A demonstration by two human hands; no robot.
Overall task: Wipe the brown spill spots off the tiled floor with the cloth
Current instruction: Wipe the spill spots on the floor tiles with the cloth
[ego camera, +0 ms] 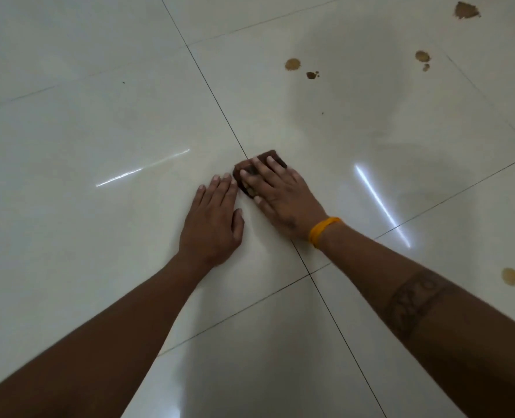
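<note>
Glossy tiled floor (99, 122). I judge the cloth (269, 159) soft, light: my right hand (280, 191) presses it flat-fingered; left hand (214, 218) alongside, spread, empty. Spots (292, 64) beyond.

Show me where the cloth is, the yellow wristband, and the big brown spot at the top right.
cloth (270, 157): head view, far exposed corner.
yellow wristband (322, 230): head view, band's middle.
big brown spot (466, 11): head view, its centre.

two hands (211, 224), one brown cloth (269, 158), one orange wristband (322, 230), and six brown spill spots (292, 64).
</note>
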